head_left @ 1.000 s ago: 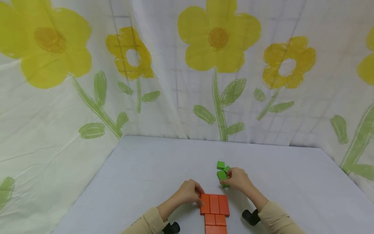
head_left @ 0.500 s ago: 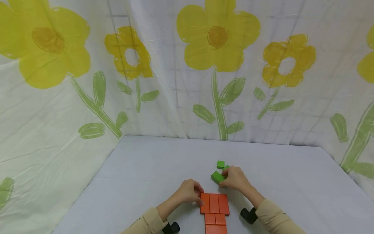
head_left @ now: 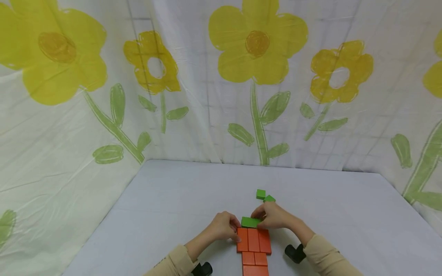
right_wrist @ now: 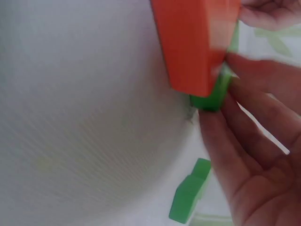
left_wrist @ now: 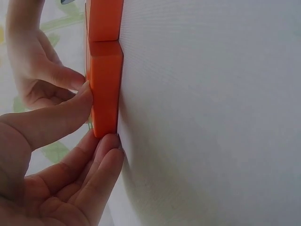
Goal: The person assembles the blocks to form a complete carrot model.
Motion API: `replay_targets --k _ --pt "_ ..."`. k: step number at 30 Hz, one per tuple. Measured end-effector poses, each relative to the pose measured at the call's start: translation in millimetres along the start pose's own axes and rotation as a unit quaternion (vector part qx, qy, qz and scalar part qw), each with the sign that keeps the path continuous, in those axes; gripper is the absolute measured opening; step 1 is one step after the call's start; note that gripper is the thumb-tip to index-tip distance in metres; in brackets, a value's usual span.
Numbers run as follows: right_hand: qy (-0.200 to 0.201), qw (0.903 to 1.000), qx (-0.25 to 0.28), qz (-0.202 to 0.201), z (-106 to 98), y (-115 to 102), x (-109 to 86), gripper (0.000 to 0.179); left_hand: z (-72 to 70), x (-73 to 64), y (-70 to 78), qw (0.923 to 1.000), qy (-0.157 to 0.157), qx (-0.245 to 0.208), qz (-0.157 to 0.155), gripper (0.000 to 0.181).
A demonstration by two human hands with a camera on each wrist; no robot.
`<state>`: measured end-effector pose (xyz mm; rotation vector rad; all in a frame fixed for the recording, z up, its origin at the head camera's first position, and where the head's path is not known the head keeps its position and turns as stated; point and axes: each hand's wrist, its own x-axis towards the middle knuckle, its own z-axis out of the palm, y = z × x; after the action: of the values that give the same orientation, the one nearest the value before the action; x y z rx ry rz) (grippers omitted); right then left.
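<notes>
Flat orange blocks form a column on the table, with three upright ones side by side at its far end. My left hand [head_left: 223,226] pinches the leftmost orange block [head_left: 243,245] at its far corner. In the left wrist view the thumb lies on that block's face and the fingertips sit at its end. My right hand [head_left: 276,216] pinches a green rectangular block [head_left: 249,222], laid crosswise right at the far end of the three orange blocks. Part of the green block [right_wrist: 214,96] is hidden behind an orange block and fingers in the right wrist view.
Beyond the right hand lie a small green cube [head_left: 261,194] and another small green block [head_left: 269,198]. Smaller orange blocks [head_left: 254,259] continue the column towards the front edge of view. A white curtain with yellow flowers [head_left: 258,44] hangs behind the white table [head_left: 172,191].
My right hand has turned the green block crosswise and brought it nearer and to the left, up to the orange blocks. The left hand has stayed in place.
</notes>
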<state>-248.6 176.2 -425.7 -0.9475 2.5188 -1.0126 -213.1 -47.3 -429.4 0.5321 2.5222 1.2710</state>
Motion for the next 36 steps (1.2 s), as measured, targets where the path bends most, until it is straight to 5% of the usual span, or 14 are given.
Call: replay_targets --k 25,28,30,33,36 --pt "-0.029 0.9995 0.014 0.005 -5 4 0.8 0.021 -0.5 0.6 -0.7 1.0 -0.001 0.0 0.007 0.024" --pt "0.008 0.9998 0.01 0.016 -8 9 3.8 0.018 -0.5 0.4 -0.3 1.0 -0.003 -0.001 0.004 0.024" --pt "0.068 0.9971 0.002 0.034 -10 14 7.4 0.015 -0.5 0.5 -0.1 1.0 -0.004 -0.002 0.002 0.024" --pt "0.168 0.983 -0.017 0.071 -14 18 14.0 0.015 -0.5 1.0 0.0 1.0 -0.005 0.001 -0.002 0.024" --pt "0.206 0.9715 -0.046 0.108 -17 20 21.0 0.021 -0.5 1.3 -0.4 1.0 -0.004 0.006 -0.003 0.024"
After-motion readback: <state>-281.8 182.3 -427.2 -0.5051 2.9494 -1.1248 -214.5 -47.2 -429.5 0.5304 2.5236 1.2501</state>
